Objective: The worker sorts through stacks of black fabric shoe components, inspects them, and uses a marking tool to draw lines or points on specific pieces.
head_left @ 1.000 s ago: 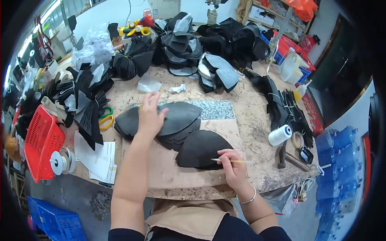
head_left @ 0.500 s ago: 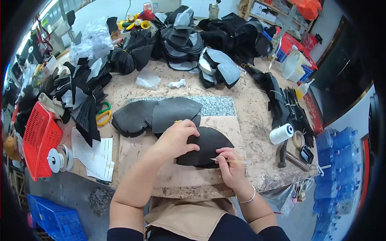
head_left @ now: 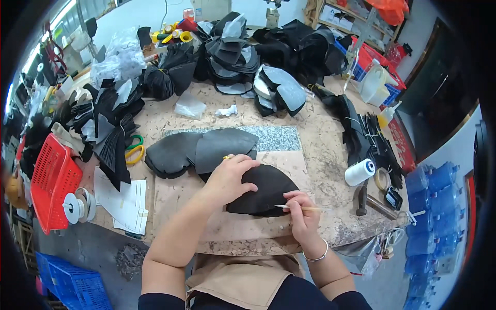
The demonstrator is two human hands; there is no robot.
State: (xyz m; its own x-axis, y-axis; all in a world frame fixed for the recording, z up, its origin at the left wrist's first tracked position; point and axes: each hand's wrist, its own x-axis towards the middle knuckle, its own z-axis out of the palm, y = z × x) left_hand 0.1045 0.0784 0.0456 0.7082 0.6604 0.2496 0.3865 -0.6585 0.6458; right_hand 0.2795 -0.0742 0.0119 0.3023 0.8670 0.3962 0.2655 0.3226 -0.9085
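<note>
Since the earlier frame, left hand point(head_left: 230, 178) slid further onto the dark curved piece point(head_left: 261, 191), fingers flat, pinning it to the bench point(head_left: 320, 155). Right hand point(head_left: 299, 214) pinched a thin stick point(head_left: 305, 208) (brush maybe) at its near right edge, the piece's long axis running left-right.

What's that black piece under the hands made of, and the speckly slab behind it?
The black piece looks like matte leather or a leather-like sheet: flat, dull, with a cleanly cut curved edge. Which of the two cannot be told. The speckled slab looks like polished granite: grey with fine dark and light flecks and straight edges.
</note>
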